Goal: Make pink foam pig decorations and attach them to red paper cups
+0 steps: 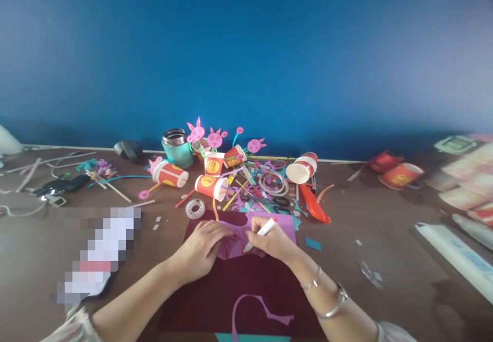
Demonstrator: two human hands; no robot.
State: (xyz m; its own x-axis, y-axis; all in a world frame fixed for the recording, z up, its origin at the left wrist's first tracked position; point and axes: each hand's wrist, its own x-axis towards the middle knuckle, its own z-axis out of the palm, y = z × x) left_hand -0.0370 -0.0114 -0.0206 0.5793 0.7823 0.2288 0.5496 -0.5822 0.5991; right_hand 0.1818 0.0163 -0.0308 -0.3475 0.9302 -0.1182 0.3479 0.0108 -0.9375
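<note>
Counting two bare hands, one white marker with a red end, two silver metal bracelets, at least six red-printed paper cups, one turquoise wide-mouthed flask, one white ring-shaped tape roll.

I've got paper lying on the mat, marker over it, and a cut strip on the near end! Tape roll just behind the left corner, scissors behind the paper, thermos farther back left, wall behind everything!
</note>
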